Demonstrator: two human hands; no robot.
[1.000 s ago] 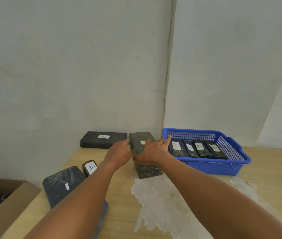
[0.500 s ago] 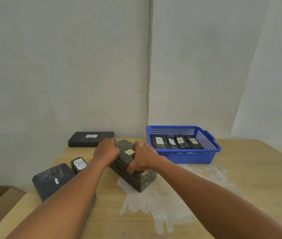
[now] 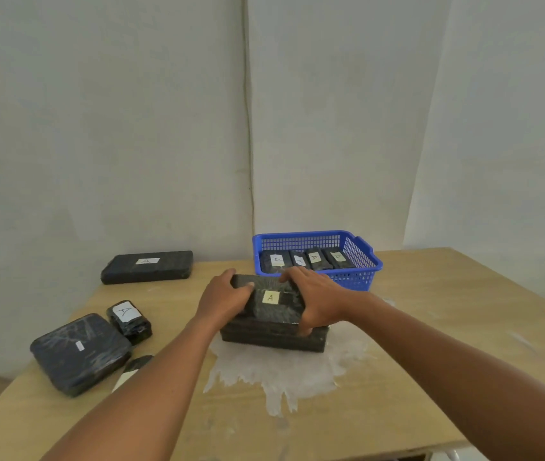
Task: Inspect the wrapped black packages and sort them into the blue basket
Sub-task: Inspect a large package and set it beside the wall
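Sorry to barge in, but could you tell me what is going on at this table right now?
A person is sorting wrapped black packages into a blue basket, which already holds four labelled ones. Both hands grip a large black package marked "A" on the table just in front of the basket: the left hand at its left end, the right hand over its right side. Several more packages lie on the left, including a long flat package by the wall.

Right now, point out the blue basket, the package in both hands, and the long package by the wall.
blue basket (image 3: 375,265): head view, right rim.
held package (image 3: 272,299): head view, top face by its yellow label.
long package (image 3: 164,269): head view, top face right of its white label.
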